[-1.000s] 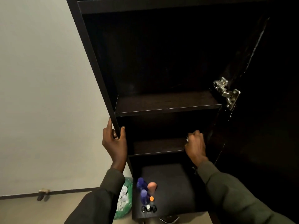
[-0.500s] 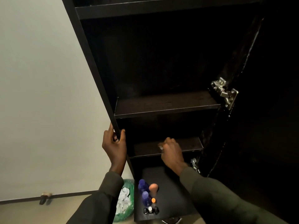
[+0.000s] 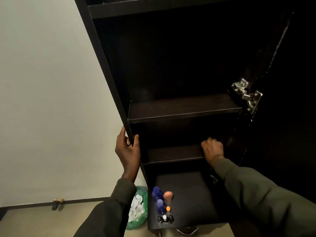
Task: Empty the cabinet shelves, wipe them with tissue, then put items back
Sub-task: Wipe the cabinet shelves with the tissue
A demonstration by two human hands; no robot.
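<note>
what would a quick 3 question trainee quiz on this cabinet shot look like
1. True or false: the left hand grips the cabinet side panel.
2. Where is the right hand? A) on the lower shelf B) in the green bin C) on the hinge
3. Fill in: the blue bottles stand on the cabinet's ___ surface.

Key: 1 true; 2 A; 3 bottom
</note>
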